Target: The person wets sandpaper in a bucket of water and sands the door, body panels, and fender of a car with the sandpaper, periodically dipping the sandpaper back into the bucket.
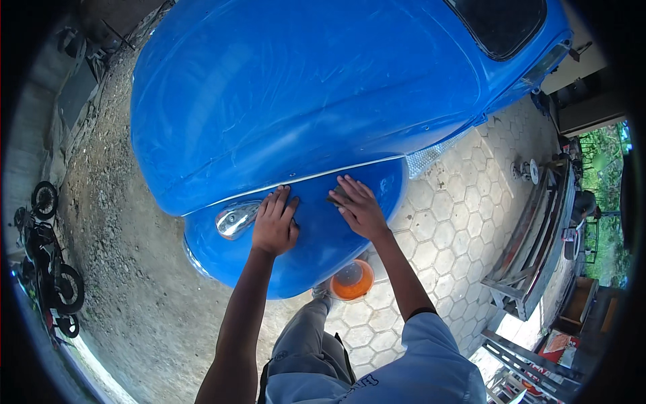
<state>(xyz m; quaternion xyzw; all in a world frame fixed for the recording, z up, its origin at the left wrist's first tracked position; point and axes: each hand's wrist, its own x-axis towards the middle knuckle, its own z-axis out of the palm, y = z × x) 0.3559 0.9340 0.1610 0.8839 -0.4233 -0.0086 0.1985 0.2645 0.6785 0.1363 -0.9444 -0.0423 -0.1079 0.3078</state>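
Note:
A blue rounded car body (289,87) fills the upper part of the head view, with a bulging blue fender (316,249) along its near side. My left hand (274,222) lies on the fender, fingers stretched towards the pale seam, right beside a chrome teardrop-shaped lamp housing (232,221). Farther right on the same fender, my right hand (360,210) presses a small dark flat pad (338,195) against the paint. Most of that pad is hidden under the fingers, so its exact kind does not show.
An orange bucket (352,280) stands on the hexagonal paving (431,229), close to my foot. Gravel ground (114,236) stretches to the left, where a motorcycle (47,262) is parked. On the right is a wooden bench (531,249).

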